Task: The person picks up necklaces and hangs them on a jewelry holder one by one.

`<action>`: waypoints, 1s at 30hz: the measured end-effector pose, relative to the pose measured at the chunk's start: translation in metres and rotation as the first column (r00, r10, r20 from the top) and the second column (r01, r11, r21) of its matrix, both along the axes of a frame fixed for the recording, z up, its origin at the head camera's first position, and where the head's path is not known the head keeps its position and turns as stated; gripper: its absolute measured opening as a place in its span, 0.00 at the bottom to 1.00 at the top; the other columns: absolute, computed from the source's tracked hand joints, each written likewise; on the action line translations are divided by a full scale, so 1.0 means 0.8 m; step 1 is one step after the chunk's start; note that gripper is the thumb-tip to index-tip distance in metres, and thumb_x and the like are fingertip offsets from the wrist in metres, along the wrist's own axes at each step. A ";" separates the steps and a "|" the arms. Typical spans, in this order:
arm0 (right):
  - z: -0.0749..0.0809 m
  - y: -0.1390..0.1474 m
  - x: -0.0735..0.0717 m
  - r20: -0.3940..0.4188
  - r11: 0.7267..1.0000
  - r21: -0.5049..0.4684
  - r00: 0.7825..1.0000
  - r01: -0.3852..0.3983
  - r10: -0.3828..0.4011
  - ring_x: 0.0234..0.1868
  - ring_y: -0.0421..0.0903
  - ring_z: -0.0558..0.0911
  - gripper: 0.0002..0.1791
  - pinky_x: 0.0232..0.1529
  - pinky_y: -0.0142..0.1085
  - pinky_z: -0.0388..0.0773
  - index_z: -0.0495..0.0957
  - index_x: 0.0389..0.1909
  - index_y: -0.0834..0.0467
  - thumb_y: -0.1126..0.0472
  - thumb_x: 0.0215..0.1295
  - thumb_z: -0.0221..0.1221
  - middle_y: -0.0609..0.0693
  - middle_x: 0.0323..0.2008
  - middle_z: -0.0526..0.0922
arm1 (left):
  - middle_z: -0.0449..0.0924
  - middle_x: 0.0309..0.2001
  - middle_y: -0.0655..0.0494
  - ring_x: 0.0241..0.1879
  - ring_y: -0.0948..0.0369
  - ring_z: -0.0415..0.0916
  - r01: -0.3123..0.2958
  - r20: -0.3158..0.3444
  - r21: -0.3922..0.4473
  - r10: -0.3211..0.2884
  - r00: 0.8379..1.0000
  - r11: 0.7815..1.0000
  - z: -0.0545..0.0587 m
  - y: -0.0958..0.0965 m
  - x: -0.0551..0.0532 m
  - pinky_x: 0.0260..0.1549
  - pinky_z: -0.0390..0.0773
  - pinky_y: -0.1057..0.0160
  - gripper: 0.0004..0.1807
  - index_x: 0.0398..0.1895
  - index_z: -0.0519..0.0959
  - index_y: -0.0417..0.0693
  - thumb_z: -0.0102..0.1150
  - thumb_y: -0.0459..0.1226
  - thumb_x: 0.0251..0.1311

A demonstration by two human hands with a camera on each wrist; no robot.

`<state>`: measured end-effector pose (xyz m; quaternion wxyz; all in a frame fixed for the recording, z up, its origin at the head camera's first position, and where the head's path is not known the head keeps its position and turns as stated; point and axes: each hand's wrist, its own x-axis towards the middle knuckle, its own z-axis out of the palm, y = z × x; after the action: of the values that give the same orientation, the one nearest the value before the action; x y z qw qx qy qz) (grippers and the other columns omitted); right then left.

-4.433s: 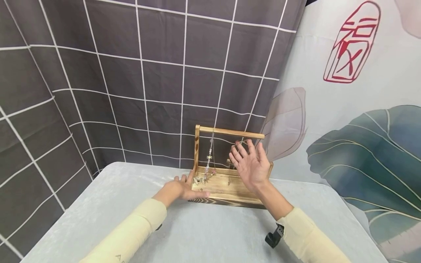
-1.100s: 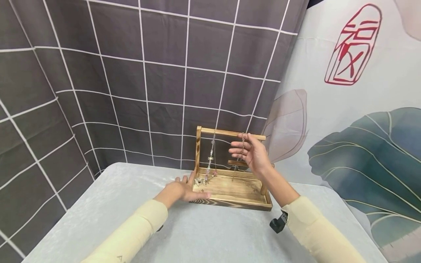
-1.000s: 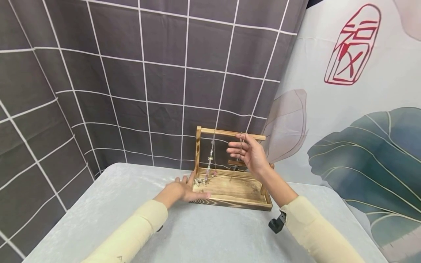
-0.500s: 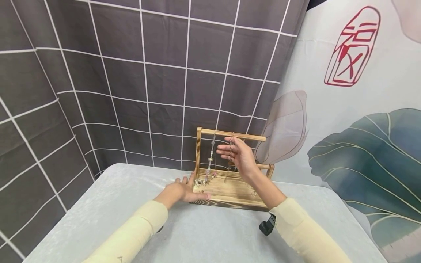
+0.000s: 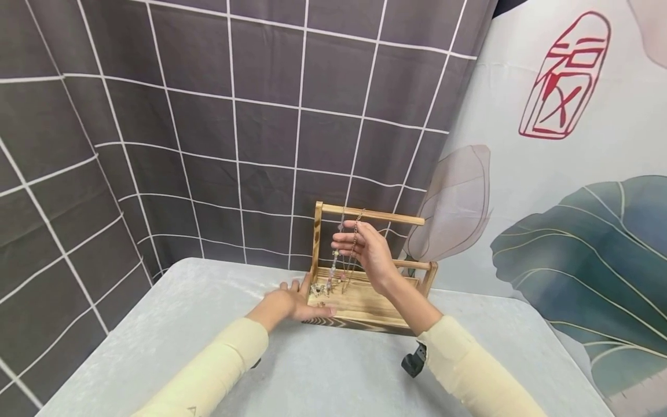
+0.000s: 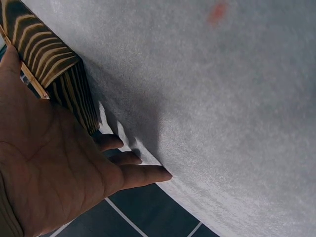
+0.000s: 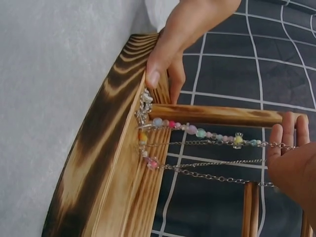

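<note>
Your left sleeve (image 5: 208, 368) is pale yellow, with a small dark angular mark (image 5: 191, 411). Your right sleeve (image 5: 479, 370) matches its colour. Below your right cuff (image 5: 442, 332) juts a blocky black camera (image 5: 412, 365) on a dark strap (image 5: 421, 350); a dark sliver (image 5: 256, 364) shows under your left cuff (image 5: 254, 337).

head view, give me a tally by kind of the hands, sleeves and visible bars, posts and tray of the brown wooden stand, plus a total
Bare hands: 2
Pale yellow fabric sleeves: 2
Brown wooden horizontal bars: 2
Brown wooden upright posts: 2
Brown wooden rectangular tray: 1
Total: 9
</note>
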<state>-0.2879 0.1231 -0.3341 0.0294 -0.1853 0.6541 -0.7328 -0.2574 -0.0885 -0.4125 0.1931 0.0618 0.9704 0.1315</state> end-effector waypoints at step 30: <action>-0.020 -0.022 0.007 0.000 1.000 0.006 1.000 -0.030 0.030 0.48 0.40 0.94 0.31 0.59 0.36 0.89 0.65 0.81 0.70 0.49 0.95 0.41 0.40 0.46 0.95 | 0.48 0.93 0.38 0.92 0.34 0.46 -0.011 0.010 -0.007 0.011 1.000 1.000 -0.008 0.002 -0.003 0.83 0.57 0.19 0.76 0.96 0.35 0.55 0.44 0.90 0.58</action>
<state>-0.2820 0.1056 -0.3499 0.0409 -0.1952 0.6533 -0.7303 -0.2600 -0.0871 -0.4185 0.1974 0.0549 0.9702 0.1295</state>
